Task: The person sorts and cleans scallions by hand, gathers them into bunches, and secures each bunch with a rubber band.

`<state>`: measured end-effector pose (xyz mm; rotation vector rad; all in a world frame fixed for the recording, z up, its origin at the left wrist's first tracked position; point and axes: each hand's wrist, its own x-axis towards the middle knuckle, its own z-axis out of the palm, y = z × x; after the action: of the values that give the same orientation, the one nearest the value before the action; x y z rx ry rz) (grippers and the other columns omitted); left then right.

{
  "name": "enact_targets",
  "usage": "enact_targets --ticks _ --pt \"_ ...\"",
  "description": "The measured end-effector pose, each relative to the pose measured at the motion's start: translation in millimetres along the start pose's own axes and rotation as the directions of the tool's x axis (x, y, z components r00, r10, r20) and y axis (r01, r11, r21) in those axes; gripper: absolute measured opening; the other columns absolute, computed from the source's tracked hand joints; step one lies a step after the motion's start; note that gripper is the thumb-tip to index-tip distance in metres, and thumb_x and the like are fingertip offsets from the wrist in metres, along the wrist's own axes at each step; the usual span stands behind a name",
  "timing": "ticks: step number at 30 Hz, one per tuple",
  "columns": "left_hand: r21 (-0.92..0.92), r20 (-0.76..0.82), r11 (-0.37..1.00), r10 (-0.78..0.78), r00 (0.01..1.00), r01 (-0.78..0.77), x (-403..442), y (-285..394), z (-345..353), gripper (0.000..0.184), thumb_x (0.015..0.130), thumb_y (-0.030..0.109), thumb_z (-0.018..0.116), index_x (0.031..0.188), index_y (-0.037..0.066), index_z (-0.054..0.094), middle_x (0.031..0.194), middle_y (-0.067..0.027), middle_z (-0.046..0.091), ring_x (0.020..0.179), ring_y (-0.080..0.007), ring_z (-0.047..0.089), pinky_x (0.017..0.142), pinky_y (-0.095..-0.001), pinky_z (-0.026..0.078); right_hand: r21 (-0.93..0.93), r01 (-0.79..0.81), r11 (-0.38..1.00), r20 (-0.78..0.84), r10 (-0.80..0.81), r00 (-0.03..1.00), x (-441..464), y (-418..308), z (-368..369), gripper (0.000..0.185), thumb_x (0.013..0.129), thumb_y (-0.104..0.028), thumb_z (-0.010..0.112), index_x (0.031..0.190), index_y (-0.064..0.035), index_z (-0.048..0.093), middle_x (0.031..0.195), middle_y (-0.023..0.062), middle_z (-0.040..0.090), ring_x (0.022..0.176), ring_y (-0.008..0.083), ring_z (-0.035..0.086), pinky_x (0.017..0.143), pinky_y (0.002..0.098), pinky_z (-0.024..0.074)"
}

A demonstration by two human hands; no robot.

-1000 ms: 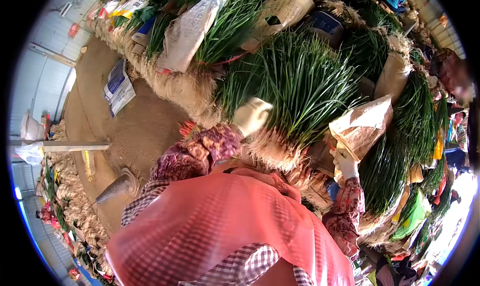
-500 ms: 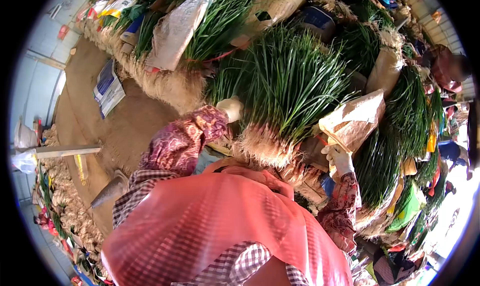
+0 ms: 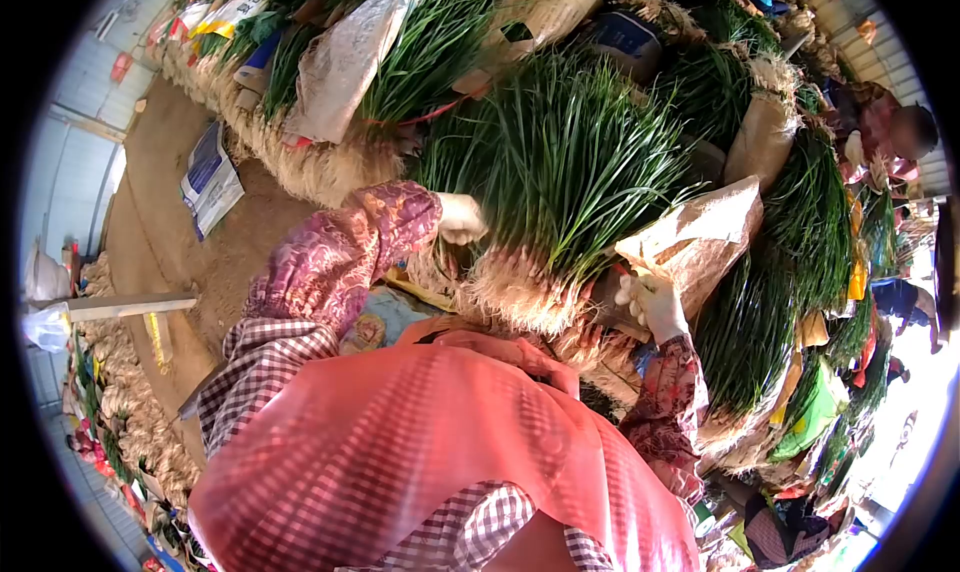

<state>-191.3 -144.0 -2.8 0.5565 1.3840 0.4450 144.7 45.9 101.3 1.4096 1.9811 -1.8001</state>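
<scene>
A large bunch of green leafy plants [image 3: 570, 162] with pale, hairy roots [image 3: 525, 290] lies in front of me. My left hand [image 3: 461, 219], in a pale glove, is closed at the left side of this bunch; what it grips, if anything, is hidden. To the right, my right hand [image 3: 652, 302], also gloved, has its fingers curled at the lower edge of a crumpled brown paper sheet [image 3: 705, 234]. Whether it pinches the paper or something small is too unclear to tell.
More rooted bunches [image 3: 745, 322] lie at the right. A light sack [image 3: 350, 57] and a cardboard piece [image 3: 545, 12] cover greens at the back. On the brown ground at left lies a white and blue bag [image 3: 211, 184]. A person [image 3: 885, 137] is at far right.
My left hand has moved left and down from the bunch's root end to its left side, its fingers now curled. My right hand has shifted slightly left and down. The view has shifted a little.
</scene>
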Motion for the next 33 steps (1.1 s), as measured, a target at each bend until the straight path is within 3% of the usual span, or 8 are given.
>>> enact_targets --ticks 4,8,14,16,18,22,29,33 --pt "-0.101 -0.147 0.909 0.388 0.91 -0.404 -8 22 20 0.006 0.085 0.01 0.063 0.08 0.007 0.062 0.077 0.0007 0.059 0.069 -0.0063 0.051 0.063 -0.0213 0.042 0.047 0.111 0.993 0.049 -0.113 0.992 17 -29 39 0.025 0.095 -0.024 0.054 0.085 -0.0025 0.062 0.066 0.0027 0.06 0.048 0.0041 0.046 0.04 0.0178 0.0365" --pt "-0.454 -0.328 0.531 0.646 0.689 -0.715 -2 43 78 0.015 0.086 -0.001 0.06 0.1 0.006 0.063 0.103 -0.0013 0.061 0.088 -0.009 0.059 0.085 -0.0231 0.049 -0.135 0.296 0.946 -0.01 -0.3 0.954 76 -10 81 0.033 0.094 -0.03 0.055 0.069 -0.0082 0.054 0.059 0.0038 0.055 0.046 0.0113 0.047 0.043 0.0258 0.0427" --pt "-0.156 -0.122 0.635 0.747 0.653 -0.756 39 37 86 0.018 0.09 0.006 0.058 0.107 0.004 0.064 0.101 -0.0038 0.067 0.094 -0.0115 0.06 0.084 -0.0267 0.049 -0.448 0.205 0.87 0.038 -0.211 0.977 63 -20 87 0.022 0.091 -0.016 0.052 0.073 -0.0056 0.059 0.066 0.0058 0.056 0.049 0.012 0.047 0.044 0.0266 0.0432" --pt "-0.026 -0.144 0.654 0.746 0.651 -0.756 42 43 82 0.015 0.092 0.007 0.056 0.105 0.004 0.063 0.097 -0.0056 0.068 0.092 -0.0139 0.062 0.082 -0.027 0.049 -0.269 0.247 0.931 -0.007 -0.258 0.966 61 -13 87 0.022 0.091 -0.018 0.053 0.075 -0.005 0.059 0.065 0.0057 0.058 0.049 0.0123 0.051 0.045 0.0253 0.0447" --pt "0.393 -0.201 0.647 0.754 0.625 -0.654 24 55 80 0.014 0.094 0.008 0.053 0.104 0.004 0.062 0.094 -0.0074 0.068 0.09 -0.0163 0.064 0.08 -0.0273 0.049 0.024 0.299 0.954 -0.001 -0.299 0.954 58 -8 82 0.026 0.093 -0.024 0.055 0.077 -0.0029 0.06 0.063 0.006 0.059 0.051 0.0118 0.055 0.045 0.025 0.0463" --pt "0.597 -0.287 0.492 0.869 0.404 -0.634 26 49 87 0.013 0.093 0.007 0.052 0.104 0.006 0.058 0.088 -0.0061 0.065 0.077 -0.0148 0.063 0.068 -0.0263 0.049 0.118 0.26 0.958 -0.075 -0.253 0.965 54 -9 69 0.026 0.093 -0.024 0.058 0.077 -0.0043 0.061 0.064 0.0051 0.061 0.048 0.0089 0.053 0.04 0.0217 0.0427" --pt "0.096 -0.522 0.912 0.387 0.76 -0.399 -13 43 40 0.006 0.092 0.009 0.054 0.097 0.006 0.052 0.07 0.002 0.048 0.058 -0.0058 0.045 0.054 -0.0216 0.042 0.294 0.306 0.905 -0.265 -0.231 0.936 42 7 34 0.017 0.093 -0.016 0.056 0.09 -0.0022 0.065 0.065 0.0044 0.063 0.045 0.005 0.049 0.037 0.0192 0.0409" --pt "0.782 -0.399 0.582 0.194 0.896 0.222 -16 54 8 0.036 0.086 0.03 0.058 0.104 -0.001 0.06 0.087 -0.0156 0.066 0.077 -0.0287 0.065 0.069 -0.0389 0.052 0.48 0.381 0.79 -0.332 -0.238 0.913 47 20 15 0.014 0.092 -0.01 0.056 0.088 0.0005 0.063 0.067 0.005 0.062 0.045 0.0053 0.048 0.038 0.02 0.038"
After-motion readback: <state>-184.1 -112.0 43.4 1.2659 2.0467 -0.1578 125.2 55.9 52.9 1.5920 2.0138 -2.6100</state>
